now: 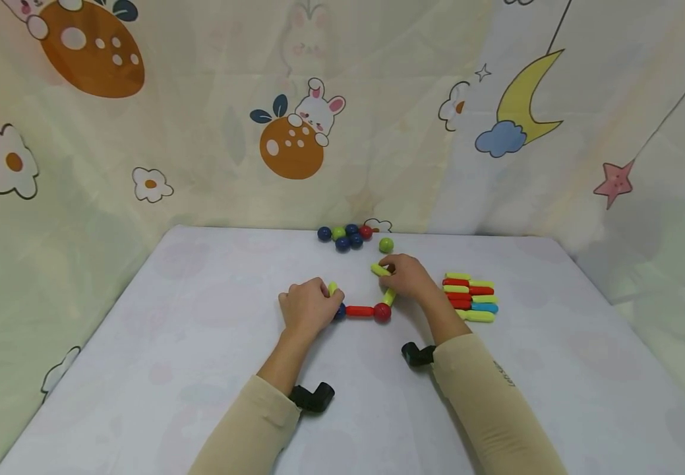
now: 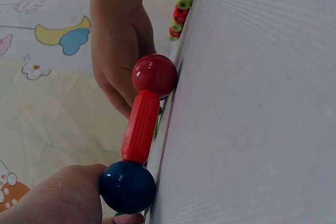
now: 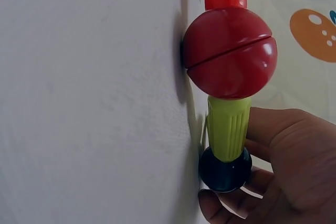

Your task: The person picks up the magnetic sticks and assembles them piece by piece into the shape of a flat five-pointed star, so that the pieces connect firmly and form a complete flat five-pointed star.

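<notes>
On the white table lies a partly joined shape of toy rods and balls. A red rod [image 1: 360, 311] links a blue ball [image 2: 128, 187] to a red ball [image 1: 382, 312]. My left hand [image 1: 308, 307] grips the blue ball, its thumb and a fingertip against it; a yellow-green rod [image 1: 333, 287] shows just past the fingers. From the red ball a second yellow-green rod [image 3: 228, 127] leads to a dark blue ball [image 3: 224, 171], which my right hand [image 1: 409, 278] holds in curled fingers. Another yellow-green rod [image 1: 378, 269] pokes out left of the right fingertips.
Several blue, green and red balls [image 1: 342, 245] cluster at the table's back edge, with a lone green ball [image 1: 386, 245] nearer the right hand. Rods [image 1: 476, 316] in yellow-green, red and blue lie stacked to the right. A printed cloth [image 1: 200, 132] hangs behind.
</notes>
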`<state>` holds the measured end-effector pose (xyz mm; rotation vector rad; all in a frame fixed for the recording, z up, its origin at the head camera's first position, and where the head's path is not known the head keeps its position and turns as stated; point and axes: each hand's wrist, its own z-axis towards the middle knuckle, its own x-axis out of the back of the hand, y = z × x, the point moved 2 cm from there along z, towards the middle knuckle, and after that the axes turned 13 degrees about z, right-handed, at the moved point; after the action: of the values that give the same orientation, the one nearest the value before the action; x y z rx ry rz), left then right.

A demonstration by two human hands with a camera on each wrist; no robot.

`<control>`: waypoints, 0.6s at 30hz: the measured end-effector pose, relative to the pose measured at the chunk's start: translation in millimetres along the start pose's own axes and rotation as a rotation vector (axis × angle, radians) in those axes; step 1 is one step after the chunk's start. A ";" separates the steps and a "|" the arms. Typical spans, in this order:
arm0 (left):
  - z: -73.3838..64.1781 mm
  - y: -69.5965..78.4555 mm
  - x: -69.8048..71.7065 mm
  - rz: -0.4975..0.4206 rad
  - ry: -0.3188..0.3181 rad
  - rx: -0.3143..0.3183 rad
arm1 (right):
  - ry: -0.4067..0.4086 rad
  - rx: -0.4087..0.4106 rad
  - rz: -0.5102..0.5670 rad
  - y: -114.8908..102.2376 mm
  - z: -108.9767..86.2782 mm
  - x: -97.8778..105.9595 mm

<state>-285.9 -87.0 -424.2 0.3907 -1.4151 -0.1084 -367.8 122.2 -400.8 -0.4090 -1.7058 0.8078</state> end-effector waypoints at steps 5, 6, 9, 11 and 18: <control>0.9 -0.8 -1.1 0.004 -0.002 0.005 | 0.010 -0.004 0.026 -1.0 -2.1 1.7; 1.0 -1.0 -1.2 0.004 -0.003 0.006 | 0.015 -0.005 0.034 -0.8 -2.5 2.3; 1.0 -1.2 -1.2 -0.001 -0.006 0.008 | 0.033 0.003 0.047 1.0 -3.9 4.0; 0.8 -1.2 -1.0 -0.006 -0.006 0.007 | 0.053 -0.003 0.055 3.4 -3.8 5.2; 0.0 -1.5 0.0 -0.015 -0.003 0.004 | 0.170 -0.029 0.049 7.9 5.8 13.1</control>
<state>-285.6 -88.4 -424.7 0.4049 -1.4161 -0.1183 -378.1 134.4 -397.7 -0.5269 -1.5560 0.7623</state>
